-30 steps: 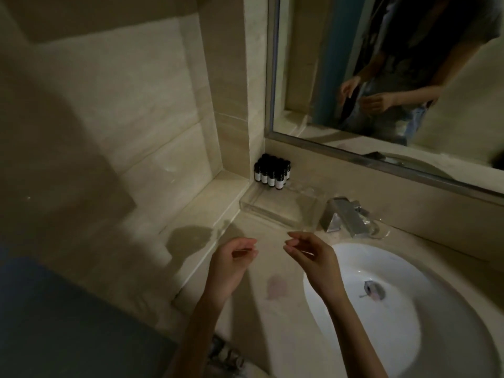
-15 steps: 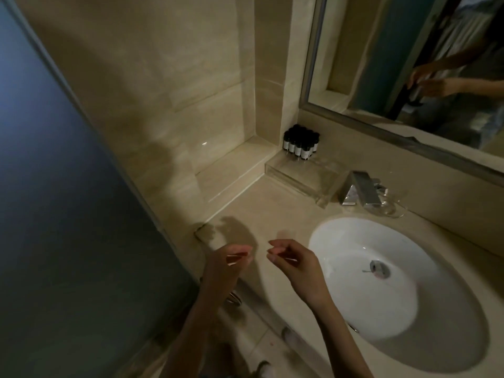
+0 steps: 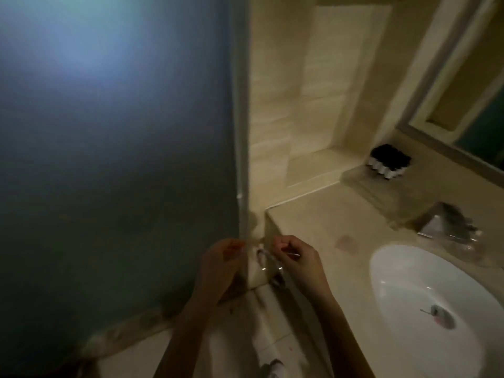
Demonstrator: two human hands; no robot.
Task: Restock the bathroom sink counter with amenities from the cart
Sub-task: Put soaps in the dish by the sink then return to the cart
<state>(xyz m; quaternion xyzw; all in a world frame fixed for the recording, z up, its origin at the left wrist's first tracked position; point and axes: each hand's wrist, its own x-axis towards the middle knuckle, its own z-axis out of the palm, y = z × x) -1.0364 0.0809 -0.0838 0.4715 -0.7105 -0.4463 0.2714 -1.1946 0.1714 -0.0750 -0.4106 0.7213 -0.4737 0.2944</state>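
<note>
Clear tray (image 3: 381, 195) noted on tabletop (image 3: 313, 222), dark bottles (image 3: 390, 160) grouped at far end. Left hand (image 3: 221, 264), right hand (image 3: 298, 264) curled; grip contents cannot be told.

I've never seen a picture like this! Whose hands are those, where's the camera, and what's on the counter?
The camera sits on a person's head and looks down, so you see their own arms. That is the left hand and the right hand, fingers curled close together; it is too blurry to tell whether they pinch something. Beside them is a beige stone counter with a round white sink basin and a silver metal tap. In the far corner stands a cluster of small dark bottles with white labels, below a framed wall mirror. The blue-grey frosted glass panel fills the left.
</note>
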